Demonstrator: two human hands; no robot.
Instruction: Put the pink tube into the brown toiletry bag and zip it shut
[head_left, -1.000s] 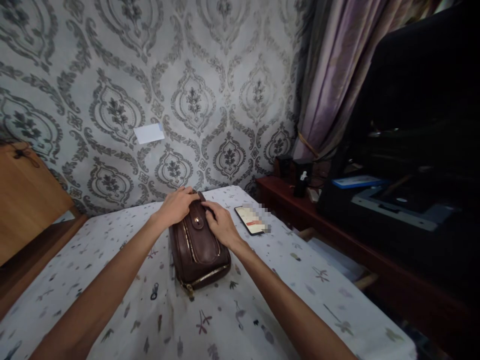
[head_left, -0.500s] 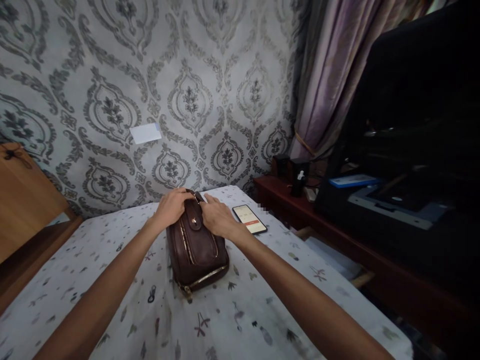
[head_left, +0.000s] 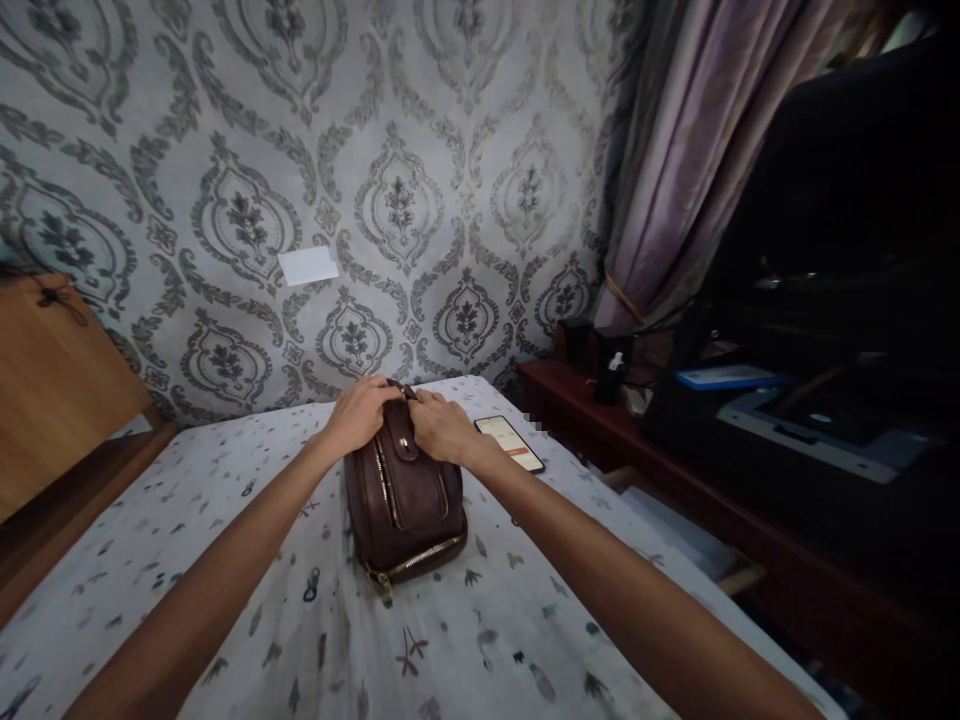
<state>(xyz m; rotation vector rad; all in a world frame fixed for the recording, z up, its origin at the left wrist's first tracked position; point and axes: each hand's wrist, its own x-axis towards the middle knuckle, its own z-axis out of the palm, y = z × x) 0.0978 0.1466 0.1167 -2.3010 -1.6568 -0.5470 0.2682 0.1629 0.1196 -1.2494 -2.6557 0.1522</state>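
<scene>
Brown bag (head_left: 420,495) meets the fingers of both hands at its far end: those of the left hand (head_left: 360,415) bend over it from the left, close together, and those of the right hand (head_left: 444,428) curl in at the right. Fingertips are partly hidden, so I cannot tell whether either hand is clamped on it or only touching. Its long axis runs away from the person, the far end leaning slightly left, and the broad front faces up. A rounded tab with a gold-coloured clasp (head_left: 405,443) points back toward the person. The bag is dark and smooth with a soft sheen, its corners rounded; a gold zip runs lengthwise on the left of the front pocket, and another crosses the near end, its pull (head_left: 385,586) hanging at the near left corner. All of it rests on a white sheet (head_left: 262,590) printed with small plant-like motifs. Just right of the right hand lies a phone (head_left: 513,447), screen lit. Beyond stands a patterned grey wall (head_left: 465,180).
</scene>
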